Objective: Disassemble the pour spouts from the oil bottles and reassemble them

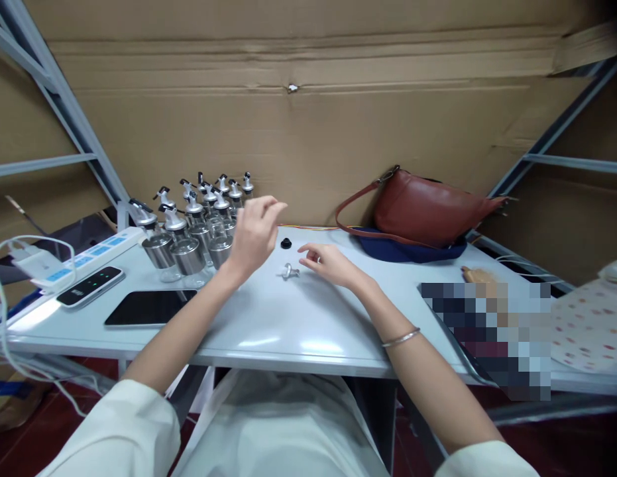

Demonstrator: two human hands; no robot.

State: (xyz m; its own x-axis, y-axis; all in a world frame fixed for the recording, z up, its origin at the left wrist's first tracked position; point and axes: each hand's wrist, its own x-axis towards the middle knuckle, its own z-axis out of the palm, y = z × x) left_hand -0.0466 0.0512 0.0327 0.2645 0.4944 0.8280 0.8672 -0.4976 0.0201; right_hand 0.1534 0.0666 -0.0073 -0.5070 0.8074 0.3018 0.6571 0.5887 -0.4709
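Note:
My left hand (pixel 258 228) is raised over the table beside the group of bottles, its fingers loosely bent and no object visible in it. Lower and to the right, my right hand (pixel 329 263) hovers with curled fingers apart and nothing between them. Just left of its fingertips, a small silver pourer spout (pixel 289 271) lies on the table. Behind that sits a small black stopper (pixel 286 244). Several glass bottles with steel sleeves (pixel 187 257) stand at the left, most topped with silver and black pourers; my left hand and forearm partly hide some of them.
A black phone (pixel 149 308) and a white-edged device (pixel 91 286) lie at left by a power strip (pixel 107 248). A brown bag (pixel 427 209) rests on dark blue cloth (pixel 412 250) at back right. Cardboard (pixel 308 146) closes off the back.

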